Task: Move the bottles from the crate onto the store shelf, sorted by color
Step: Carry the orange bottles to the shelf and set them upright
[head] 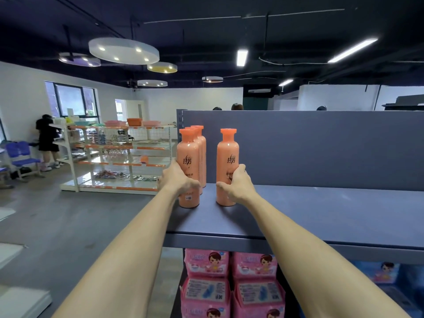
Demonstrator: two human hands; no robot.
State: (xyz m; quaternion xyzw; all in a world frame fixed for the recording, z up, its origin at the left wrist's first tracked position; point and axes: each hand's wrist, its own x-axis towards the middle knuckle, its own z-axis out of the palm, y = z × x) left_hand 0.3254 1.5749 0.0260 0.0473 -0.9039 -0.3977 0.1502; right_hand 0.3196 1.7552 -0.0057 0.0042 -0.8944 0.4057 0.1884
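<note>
On the shelf [321, 210], left fingers [177, 180] wrap the front orange bottle [188, 152]; right fingers [237, 187] clasp the separate orange bottle [227, 154] beside it.

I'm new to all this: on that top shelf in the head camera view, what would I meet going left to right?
left hand → the row of three orange bottles it grips → a gap of bare shelf → lone orange bottle → right hand holding it.

**Two Bare Arms**

Both arms are bare from the bottom edge of the picture up to the wrists. No sleeve shows. The left hand [177, 180] and right hand [237, 185] seem to wear no ring, watch or glove, though the fingers look blurry.
</note>
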